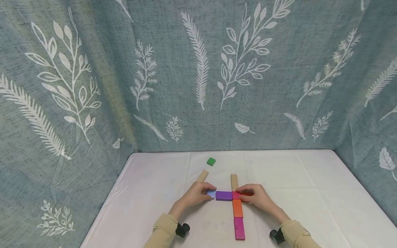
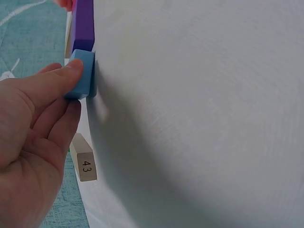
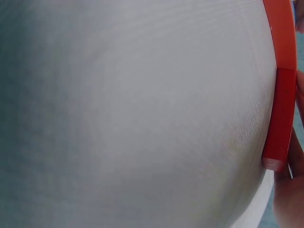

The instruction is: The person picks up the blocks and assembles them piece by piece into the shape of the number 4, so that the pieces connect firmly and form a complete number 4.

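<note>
My left hand [image 1: 196, 193] pinches a small light blue block [image 2: 84, 78] between thumb and fingers, close by the left end of a purple block [image 1: 224, 196]. My right hand [image 1: 257, 196] holds a red block [image 3: 282, 114], thumb on the near side and fingers on the far side, partly covering it in the head view. A pinkish-red block [image 1: 235, 195] lies where the rows meet. Below it an orange block [image 1: 237, 208] and a magenta block [image 1: 239, 228] run toward me; a plain wooden block [image 1: 234, 182] extends away.
Another plain wooden block [image 1: 203, 176] lies slanted beyond my left hand; the left wrist view shows "43" on the end of a wooden block [image 2: 86, 166]. A green block [image 1: 211, 161] sits near the back of the white-covered table [image 1: 304, 179]. A patterned curtain [image 1: 192, 75] surrounds the table.
</note>
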`<control>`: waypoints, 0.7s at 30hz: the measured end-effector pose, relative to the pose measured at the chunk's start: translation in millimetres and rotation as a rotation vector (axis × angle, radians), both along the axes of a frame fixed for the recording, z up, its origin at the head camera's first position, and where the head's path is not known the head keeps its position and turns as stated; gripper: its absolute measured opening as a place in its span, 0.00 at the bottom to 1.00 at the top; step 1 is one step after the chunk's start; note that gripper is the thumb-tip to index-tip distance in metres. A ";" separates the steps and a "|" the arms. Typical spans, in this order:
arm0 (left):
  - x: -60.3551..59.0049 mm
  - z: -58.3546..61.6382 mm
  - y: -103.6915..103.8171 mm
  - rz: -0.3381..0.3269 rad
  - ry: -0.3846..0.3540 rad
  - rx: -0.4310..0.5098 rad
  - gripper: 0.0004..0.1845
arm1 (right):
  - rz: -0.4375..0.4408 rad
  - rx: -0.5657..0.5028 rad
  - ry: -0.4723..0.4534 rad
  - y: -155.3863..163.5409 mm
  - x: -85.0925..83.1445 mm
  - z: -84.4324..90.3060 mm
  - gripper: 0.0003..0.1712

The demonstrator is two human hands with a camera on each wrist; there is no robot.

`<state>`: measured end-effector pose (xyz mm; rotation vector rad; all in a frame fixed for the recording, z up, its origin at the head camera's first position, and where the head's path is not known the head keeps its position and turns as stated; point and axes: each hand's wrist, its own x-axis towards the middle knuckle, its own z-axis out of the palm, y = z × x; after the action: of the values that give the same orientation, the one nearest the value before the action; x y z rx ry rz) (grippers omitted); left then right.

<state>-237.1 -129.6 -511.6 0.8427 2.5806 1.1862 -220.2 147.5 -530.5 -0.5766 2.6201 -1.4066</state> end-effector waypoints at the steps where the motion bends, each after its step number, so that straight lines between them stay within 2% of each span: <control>1: -0.2 0.2 0.1 -0.002 0.000 0.000 0.16 | -0.001 0.000 -0.001 0.0 -0.2 -0.1 0.15; 21: -4.5 0.1 -1.7 -0.044 0.022 -0.052 0.16 | -0.009 0.002 -0.008 -0.2 -1.2 -1.2 0.15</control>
<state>-241.6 -131.3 -511.5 0.9019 2.5838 1.0990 -221.3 147.3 -531.7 -0.5589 2.6207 -1.4060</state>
